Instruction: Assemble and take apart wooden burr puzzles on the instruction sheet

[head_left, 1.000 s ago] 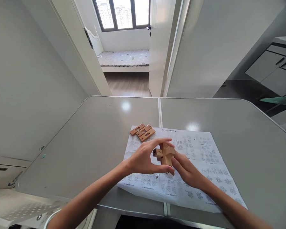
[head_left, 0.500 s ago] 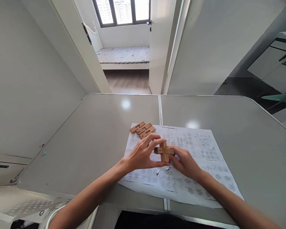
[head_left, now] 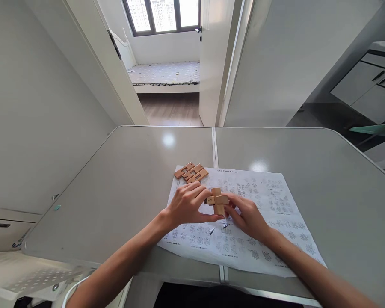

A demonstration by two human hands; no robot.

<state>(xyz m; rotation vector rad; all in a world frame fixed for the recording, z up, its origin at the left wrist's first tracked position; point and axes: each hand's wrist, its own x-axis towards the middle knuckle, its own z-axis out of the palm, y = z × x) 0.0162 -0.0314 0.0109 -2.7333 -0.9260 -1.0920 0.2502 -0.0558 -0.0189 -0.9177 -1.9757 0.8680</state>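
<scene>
A cross-shaped wooden burr puzzle point(head_left: 218, 200) is held between my two hands, above a printed sheet. My left hand point(head_left: 190, 204) grips it from the left, thumb under its lower end and fingers bent at its left arm. From the right, my right hand point(head_left: 246, 214) pinches the puzzle's right arm between thumb and fingers. Just beyond my left hand, several flat slotted wooden pieces point(head_left: 191, 172) lie side by side on the sheet's upper left corner. Parts of the puzzle are hidden behind my fingers.
The creased instruction sheet point(head_left: 276, 231), covered in small line drawings, lies on a grey table point(head_left: 141, 171) with a metal seam point(head_left: 215, 147). Two small dark-and-white scraps point(head_left: 211, 232) rest on the paper below my hands. Beyond the table's far edge is an open doorway with a bed point(head_left: 167, 73).
My left fingers have come down from the puzzle's top to its left side. The puzzle has turned slightly and shifted a little left. My right hand keeps its pinch.
</scene>
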